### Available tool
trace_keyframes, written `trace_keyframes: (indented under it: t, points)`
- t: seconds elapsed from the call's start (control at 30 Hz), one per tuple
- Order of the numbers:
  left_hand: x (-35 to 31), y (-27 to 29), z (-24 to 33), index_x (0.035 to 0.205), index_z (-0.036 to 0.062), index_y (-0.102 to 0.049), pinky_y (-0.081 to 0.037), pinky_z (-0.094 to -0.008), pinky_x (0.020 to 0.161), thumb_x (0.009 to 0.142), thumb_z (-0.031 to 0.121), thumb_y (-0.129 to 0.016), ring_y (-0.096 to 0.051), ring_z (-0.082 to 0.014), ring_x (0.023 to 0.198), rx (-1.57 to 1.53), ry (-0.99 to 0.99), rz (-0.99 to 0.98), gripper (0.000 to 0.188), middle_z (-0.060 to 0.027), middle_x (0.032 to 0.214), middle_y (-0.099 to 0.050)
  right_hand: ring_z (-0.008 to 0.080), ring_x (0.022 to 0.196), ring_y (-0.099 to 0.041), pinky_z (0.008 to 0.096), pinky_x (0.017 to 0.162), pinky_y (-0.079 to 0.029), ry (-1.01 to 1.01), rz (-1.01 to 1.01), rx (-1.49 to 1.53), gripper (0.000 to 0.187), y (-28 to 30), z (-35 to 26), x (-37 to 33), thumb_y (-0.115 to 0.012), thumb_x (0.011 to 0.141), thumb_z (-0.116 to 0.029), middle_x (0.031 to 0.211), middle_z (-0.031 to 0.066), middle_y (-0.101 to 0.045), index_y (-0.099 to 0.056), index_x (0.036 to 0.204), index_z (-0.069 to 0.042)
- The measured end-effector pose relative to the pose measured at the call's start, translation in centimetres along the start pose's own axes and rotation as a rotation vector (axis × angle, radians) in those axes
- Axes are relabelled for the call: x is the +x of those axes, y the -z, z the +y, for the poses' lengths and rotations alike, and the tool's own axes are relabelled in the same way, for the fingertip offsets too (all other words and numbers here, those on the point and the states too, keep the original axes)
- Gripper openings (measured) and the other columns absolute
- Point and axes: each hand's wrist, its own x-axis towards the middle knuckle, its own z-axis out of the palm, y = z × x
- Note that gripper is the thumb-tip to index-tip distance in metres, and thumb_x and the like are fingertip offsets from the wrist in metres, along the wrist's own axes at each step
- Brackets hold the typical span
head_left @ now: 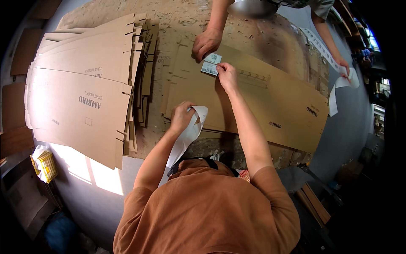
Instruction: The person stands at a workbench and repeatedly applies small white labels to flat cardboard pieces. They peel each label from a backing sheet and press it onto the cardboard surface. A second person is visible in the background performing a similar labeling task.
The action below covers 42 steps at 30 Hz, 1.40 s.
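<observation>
My left hand [181, 117] is closed around a long white label strip [182, 142], which loops over the fingers and trails down toward my body. My right hand [228, 78] pinches the right edge of a white barcode label [209, 69] lying on a flat brown cardboard sheet [249, 101]. Just above that label, a second small label with a greenish square code [214, 58] lies against it. A co-worker's hand [207, 43] rests on the cardboard at its upper left, fingers curled. Whether it grips the upper label cannot be made out.
A tall stack of flat printed cardboard sheets [80, 97] covers the worn table's [275, 38] left side. At the far right a co-worker's other hand [343, 67] holds another label strip [323, 50]. A yellow-and-white package [44, 164] sits beyond the stack's lower left.
</observation>
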Motion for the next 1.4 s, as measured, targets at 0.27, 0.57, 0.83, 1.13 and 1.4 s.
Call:
trace_keyframes:
  t: [0.27,0.57,0.83,1.13,1.4]
  points:
    - [0.0,0.1,0.0,0.091,-0.0022,-0.064,-0.048,-0.0322,0.068,0.08,0.005,-0.058,-0.063,-0.0243,0.077,0.003,0.004,-0.017,0.014,-0.0149,0.087,-0.065,0.0323,0.078,-0.065,0.0387,0.074,-0.049,0.056,0.056,-0.183,0.017,-0.3,-1.7,-0.2,-0.062,0.083,-0.014,0.082,0.0189,-0.067,-0.068,0.088,0.0]
    - [0.1,0.1,0.0,0.091,-0.002,-0.063,-0.048,-0.032,0.069,0.08,0.005,-0.059,-0.063,-0.0239,0.078,0.007,-0.012,-0.01,0.014,-0.0146,0.086,-0.064,0.0359,0.08,-0.064,0.042,0.073,-0.05,0.132,0.091,-0.31,0.016,-0.4,-2.9,-0.6,-0.061,0.084,-0.015,0.082,0.0196,-0.066,-0.066,0.084,0.0]
    - [-0.1,0.1,0.0,0.09,-0.0017,-0.063,-0.047,-0.0317,0.07,0.08,0.004,-0.059,-0.062,-0.0232,0.078,-0.015,0.015,-0.001,0.013,-0.0144,0.085,-0.064,0.0357,0.096,-0.06,0.0469,0.075,-0.048,0.127,0.038,-0.776,0.047,-0.1,-6.3,-1.6,-0.068,0.081,-0.016,0.104,0.0179,-0.062,-0.046,0.121,-0.006]
    - [-0.2,0.3,0.7,0.092,0.0,-0.065,-0.048,-0.032,0.069,0.079,0.009,-0.063,-0.064,-0.0229,0.077,-0.028,0.024,0.001,0.016,-0.0154,0.083,-0.065,0.0269,0.14,-0.021,0.0515,0.113,-0.014,0.506,-0.149,-0.957,0.071,-0.8,-2.3,-2.5,-0.044,0.091,-0.053,0.152,0.0122,-0.023,-0.029,0.144,-0.009]
    - [-5.1,3.0,4.7,0.082,-0.0021,-0.065,-0.047,-0.0296,0.06,0.077,0.015,-0.064,-0.058,-0.0105,0.064,0.022,0.013,0.145,0.017,-0.0144,0.067,-0.063,0.0344,0.126,-0.044,0.0474,0.104,-0.034,0.404,-0.42,-0.183,0.063,6.8,-3.6,-13.8,-0.051,0.093,-0.041,0.133,0.0244,-0.047,-0.035,0.14,-0.001]
